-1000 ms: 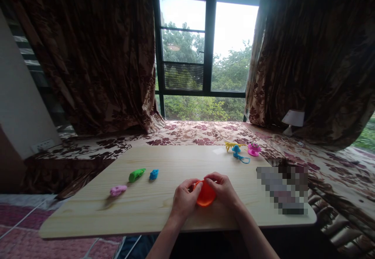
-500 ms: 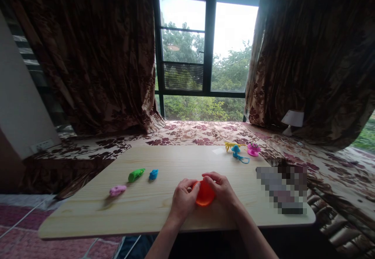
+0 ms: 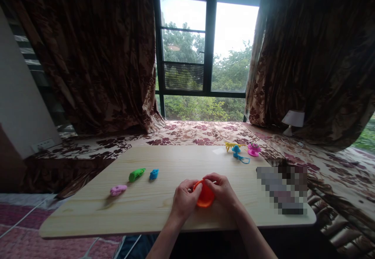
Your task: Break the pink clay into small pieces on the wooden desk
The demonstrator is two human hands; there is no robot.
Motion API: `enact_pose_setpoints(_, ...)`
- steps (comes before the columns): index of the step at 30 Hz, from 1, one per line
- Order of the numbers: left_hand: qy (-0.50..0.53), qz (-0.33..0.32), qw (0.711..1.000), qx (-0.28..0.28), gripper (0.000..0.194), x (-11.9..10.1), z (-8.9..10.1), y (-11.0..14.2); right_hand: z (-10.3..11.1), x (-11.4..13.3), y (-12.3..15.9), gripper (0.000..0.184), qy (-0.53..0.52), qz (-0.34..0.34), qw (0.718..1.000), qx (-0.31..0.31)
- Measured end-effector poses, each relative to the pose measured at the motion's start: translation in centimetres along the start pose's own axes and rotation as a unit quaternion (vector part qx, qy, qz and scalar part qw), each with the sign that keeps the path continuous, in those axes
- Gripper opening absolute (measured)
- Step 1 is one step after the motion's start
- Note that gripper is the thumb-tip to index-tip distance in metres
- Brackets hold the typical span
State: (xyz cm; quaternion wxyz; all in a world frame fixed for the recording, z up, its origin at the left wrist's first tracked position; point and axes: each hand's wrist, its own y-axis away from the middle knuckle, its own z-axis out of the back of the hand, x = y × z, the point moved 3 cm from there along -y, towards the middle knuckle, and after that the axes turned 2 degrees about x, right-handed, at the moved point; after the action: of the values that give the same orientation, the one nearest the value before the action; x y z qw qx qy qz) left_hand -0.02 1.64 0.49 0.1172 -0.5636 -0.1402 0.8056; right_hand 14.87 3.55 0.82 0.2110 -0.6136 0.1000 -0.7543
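Near the front edge of the table, an orange clay bowl [image 3: 205, 197] is between my two hands. It is round and hollow, and its rim faces up. My left hand [image 3: 185, 197] grips the rim on the left, thumb inside and fingers outside. On the far right side of the rim, my right hand [image 3: 222, 188] pinches the wall between thumb and fingers. Both hands are closed on the bowl, and the outer fingertips are partly hidden.
On the left lie a pink clay piece [image 3: 118, 190], a green one [image 3: 136, 174] and a small blue one [image 3: 154, 174]. At the back right stand a yellow figure [image 3: 231, 146], a blue mushroom shape [image 3: 236, 150] and a magenta piece [image 3: 254, 150]. A blurred-out object [image 3: 281, 192] lies at right.
My hands have shifted very slightly around the rim, and a little more of the bowl's opening shows between them. Everything else stays in place.
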Motion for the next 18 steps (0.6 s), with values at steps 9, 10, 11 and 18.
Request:
enact_pose_setpoints(9, -0.023, -0.005, 1.0, 0.011, 0.025, 0.09, 0.0, -0.11, -0.68, -0.52, -0.14, 0.014, 0.023, 0.036, 0.999, 0.0)
enact_pose_setpoints(10, -0.024, -0.005, 1.0, 0.011, 0.025, 0.1, 0.01, -0.12, -0.66, -0.46, -0.14, 0.014, 0.028, 0.039, 0.999, 0.001)
enact_pose_setpoints(11, -0.025, -0.005, 1.0, 0.01, 0.025, 0.12, 0.02, -0.14, -0.65, -0.38, -0.13, 0.015, 0.031, 0.041, 0.999, 0.003)
enact_pose_setpoints(18, -0.021, -0.002, 1.0, 0.003, 0.024, 0.13, -0.04, -0.19, -0.72, 0.35, 0.1, 0.018, 0.046, 0.054, 0.997, 0.026)
